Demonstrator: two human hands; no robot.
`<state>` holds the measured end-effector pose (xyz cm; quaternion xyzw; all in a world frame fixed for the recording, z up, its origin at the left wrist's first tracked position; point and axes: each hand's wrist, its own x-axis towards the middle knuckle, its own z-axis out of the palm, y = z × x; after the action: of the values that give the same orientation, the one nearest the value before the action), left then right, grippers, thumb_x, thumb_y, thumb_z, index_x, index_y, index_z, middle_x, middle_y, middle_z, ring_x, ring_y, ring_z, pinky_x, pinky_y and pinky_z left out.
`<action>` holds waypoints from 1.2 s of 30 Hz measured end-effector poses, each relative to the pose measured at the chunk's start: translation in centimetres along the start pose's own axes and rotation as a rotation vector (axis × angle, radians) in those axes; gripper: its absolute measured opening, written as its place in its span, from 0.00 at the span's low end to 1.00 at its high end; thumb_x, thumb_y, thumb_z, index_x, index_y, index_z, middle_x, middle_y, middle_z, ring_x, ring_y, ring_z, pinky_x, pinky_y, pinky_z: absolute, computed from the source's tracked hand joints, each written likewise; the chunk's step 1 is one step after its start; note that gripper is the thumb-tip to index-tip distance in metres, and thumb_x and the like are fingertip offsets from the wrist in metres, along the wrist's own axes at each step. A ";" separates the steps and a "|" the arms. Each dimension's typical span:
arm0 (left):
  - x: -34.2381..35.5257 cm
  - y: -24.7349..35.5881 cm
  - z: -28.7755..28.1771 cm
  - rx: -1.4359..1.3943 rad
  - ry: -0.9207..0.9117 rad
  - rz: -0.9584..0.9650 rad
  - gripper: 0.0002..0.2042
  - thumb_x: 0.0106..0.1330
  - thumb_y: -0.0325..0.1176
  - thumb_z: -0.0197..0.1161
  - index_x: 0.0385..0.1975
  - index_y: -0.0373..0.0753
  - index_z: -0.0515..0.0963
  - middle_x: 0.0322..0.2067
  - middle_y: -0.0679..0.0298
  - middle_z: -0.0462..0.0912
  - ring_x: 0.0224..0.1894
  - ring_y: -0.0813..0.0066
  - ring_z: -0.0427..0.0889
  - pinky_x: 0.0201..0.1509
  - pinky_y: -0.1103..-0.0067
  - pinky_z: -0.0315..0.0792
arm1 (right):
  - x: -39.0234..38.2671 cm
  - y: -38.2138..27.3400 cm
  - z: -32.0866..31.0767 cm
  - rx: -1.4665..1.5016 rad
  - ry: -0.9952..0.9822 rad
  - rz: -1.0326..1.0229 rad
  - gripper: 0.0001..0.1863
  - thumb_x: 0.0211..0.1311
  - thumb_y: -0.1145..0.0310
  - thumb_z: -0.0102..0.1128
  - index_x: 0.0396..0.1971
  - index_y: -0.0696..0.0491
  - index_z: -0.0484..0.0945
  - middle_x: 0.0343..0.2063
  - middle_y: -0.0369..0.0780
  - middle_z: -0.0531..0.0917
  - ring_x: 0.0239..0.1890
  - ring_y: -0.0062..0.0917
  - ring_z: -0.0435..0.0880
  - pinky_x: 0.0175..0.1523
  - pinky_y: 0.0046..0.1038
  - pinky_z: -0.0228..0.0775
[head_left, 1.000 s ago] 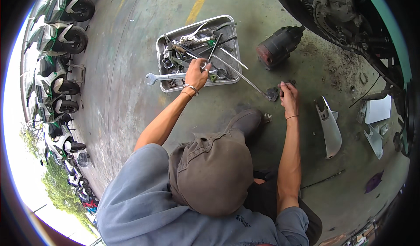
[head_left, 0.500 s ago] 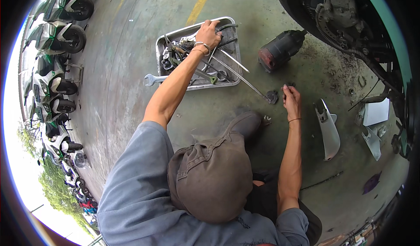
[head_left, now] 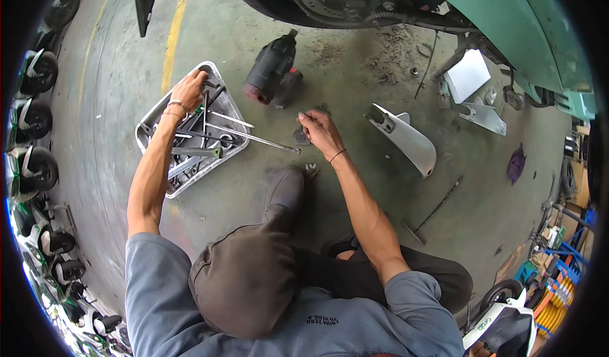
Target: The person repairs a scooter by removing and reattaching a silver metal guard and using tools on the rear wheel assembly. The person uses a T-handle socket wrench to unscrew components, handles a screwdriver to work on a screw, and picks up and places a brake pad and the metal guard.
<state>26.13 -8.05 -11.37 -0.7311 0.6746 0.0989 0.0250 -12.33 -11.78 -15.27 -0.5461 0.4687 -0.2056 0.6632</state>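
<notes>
My left hand (head_left: 188, 92) reaches into the far end of a metal tray (head_left: 141, 121), fingers curled down beside dark tool handles. What they grip is hidden. Inside the tray lie a green-handled tool (head_left: 202, 152), sockets and several metal rods. One long thin rod (head_left: 269, 143) sticks out over the near right rim. My right hand (head_left: 321, 133) hovers over the floor with thumb and fingertips pinched together. Anything between them is too small to make out. Just beside these fingertips a small dark round part (head_left: 301, 136) lies on the floor.
A black impact wrench (head_left: 271, 68) lies beyond my hands. To the right are a white curved panel (head_left: 406, 142), a white box-like piece (head_left: 467, 76) and a T-handled rod (head_left: 438, 211). A raised motorbike wheel (head_left: 273, 1) and green bodywork (head_left: 507, 27) overhang the far side. Parked motorbikes (head_left: 41, 116) line the left.
The view has swung right, so the tray and floor items appear further left. My left hand stays at the tray's far end. My right hand has come closer to the small dark part.
</notes>
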 end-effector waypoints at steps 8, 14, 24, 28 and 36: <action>-7.2 1.7 -1.4 -0.243 0.666 -0.226 0.23 0.50 0.16 0.49 0.48 0.41 0.70 0.50 0.52 0.68 0.46 0.48 0.76 0.44 0.62 0.74 | -0.5 -2.8 -1.2 -0.129 0.140 -0.076 0.18 0.65 0.57 0.54 0.28 0.58 0.78 0.18 0.41 0.78 0.24 0.30 0.77 0.33 0.32 0.67; -8.5 5.3 -6.9 -0.785 0.941 -0.273 0.06 0.67 0.24 0.58 0.40 0.33 0.71 0.48 0.57 0.69 0.41 0.67 0.82 0.48 0.75 0.76 | -2.9 -8.9 -0.8 -0.372 0.018 -0.246 0.16 0.65 0.60 0.55 0.34 0.60 0.80 0.25 0.50 0.81 0.30 0.40 0.82 0.39 0.35 0.71; -6.8 22.7 -17.8 -0.511 0.501 0.732 0.15 0.51 0.22 0.62 0.40 0.38 0.80 0.47 0.54 0.75 0.46 0.63 0.79 0.45 0.73 0.76 | -8.0 -15.3 0.8 0.840 -0.271 -0.199 0.34 0.72 0.43 0.39 0.63 0.57 0.63 0.58 0.45 0.72 0.58 0.32 0.72 0.60 0.34 0.65; -2.9 29.1 -17.0 -0.509 0.304 0.813 0.25 0.48 0.19 0.62 0.50 0.40 0.77 0.51 0.54 0.75 0.48 0.57 0.79 0.48 0.67 0.75 | -7.6 -15.4 -3.5 1.240 -0.081 -0.211 0.27 0.73 0.45 0.35 0.52 0.52 0.71 0.49 0.39 0.77 0.54 0.31 0.74 0.60 0.37 0.66; 6.7 33.8 -7.5 -1.361 0.469 0.108 0.11 0.65 0.25 0.57 0.47 0.36 0.76 0.41 0.56 0.81 0.38 0.66 0.81 0.43 0.74 0.75 | -3.5 -13.9 -15.4 1.017 0.243 -0.068 0.19 0.60 0.55 0.49 0.40 0.54 0.76 0.50 0.47 0.78 0.54 0.45 0.74 0.60 0.62 0.58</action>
<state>-6.07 -18.85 -1.96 -0.5524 0.4862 0.3388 -0.5863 -23.68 -21.68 -0.63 -0.1423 0.3653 -0.4903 0.7784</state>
